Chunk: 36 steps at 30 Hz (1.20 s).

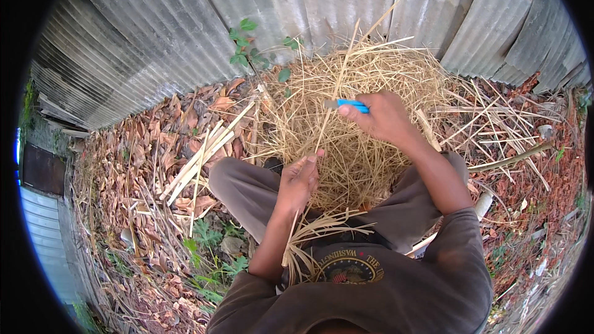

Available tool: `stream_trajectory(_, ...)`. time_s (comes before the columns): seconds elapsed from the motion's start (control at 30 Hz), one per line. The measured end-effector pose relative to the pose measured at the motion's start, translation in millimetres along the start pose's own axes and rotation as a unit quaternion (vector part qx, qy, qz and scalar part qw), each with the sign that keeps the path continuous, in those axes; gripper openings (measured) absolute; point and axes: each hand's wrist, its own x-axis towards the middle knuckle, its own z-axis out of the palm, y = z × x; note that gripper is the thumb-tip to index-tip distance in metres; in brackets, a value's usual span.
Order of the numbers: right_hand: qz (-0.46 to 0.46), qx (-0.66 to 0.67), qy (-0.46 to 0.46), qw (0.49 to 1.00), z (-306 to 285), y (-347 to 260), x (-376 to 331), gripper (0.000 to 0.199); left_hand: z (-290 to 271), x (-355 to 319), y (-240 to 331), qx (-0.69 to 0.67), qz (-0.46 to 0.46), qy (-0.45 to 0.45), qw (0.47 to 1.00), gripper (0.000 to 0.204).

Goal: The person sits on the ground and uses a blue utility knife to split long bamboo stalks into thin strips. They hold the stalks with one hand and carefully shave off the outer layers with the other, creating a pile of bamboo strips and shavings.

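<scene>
My left hand [300, 176] pinches the near end of a long, thin pale strip of wood, perhaps split bamboo [344, 62], above my crossed legs. The strip slants up and away toward the metal wall. My right hand [380, 114] is closed round the blue handle of a knife [352, 106], whose short blade points left and lies at the strip, part way along it. Beneath both hands spreads a heap of straw-coloured shavings [396, 68]. A fan of thin flat strips [315, 229] rests in my lap, beside my left forearm.
Grey corrugated metal sheets [346, 0] close off the far side. Longer split sticks [204, 158] lie to the left on dry brown leaves [133, 142], with more sticks [495, 127] on the right. A small green-leaved plant [244, 43] stands against the wall.
</scene>
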Motion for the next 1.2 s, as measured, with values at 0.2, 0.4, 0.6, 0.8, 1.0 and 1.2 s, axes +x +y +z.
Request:
stream_trajectory(0.2,-0.066,-0.064,-0.082,0.992,37,-14,-12,0.068,6,-1,12,0.026,0.048,0.023,0.998,0.03)
stream_trajectory(0.4,-0.09,-0.096,-0.062,0.989,49,-14,-10,0.07,3,-4,10,0.077,0.105,0.009,0.991,0.029)
stream_trajectory(0.6,-0.098,-0.139,0.024,0.985,58,10,8,0.075,6,-12,5,0.154,0.12,0.045,0.98,0.029)
stream_trajectory(0.8,-0.141,-0.15,0.063,0.977,66,27,22,0.075,7,-12,8,0.15,0.119,0.022,0.981,0.03)
stream_trajectory(1.0,0.064,-0.187,-0.042,0.979,61,69,62,0.078,10,-24,8,0.148,0.088,0.005,0.985,0.032)
stream_trajectory(1.2,0.056,-0.23,0.081,0.968,43,132,78,0.077,9,-42,-4,0.131,0.074,-0.054,0.987,0.033)
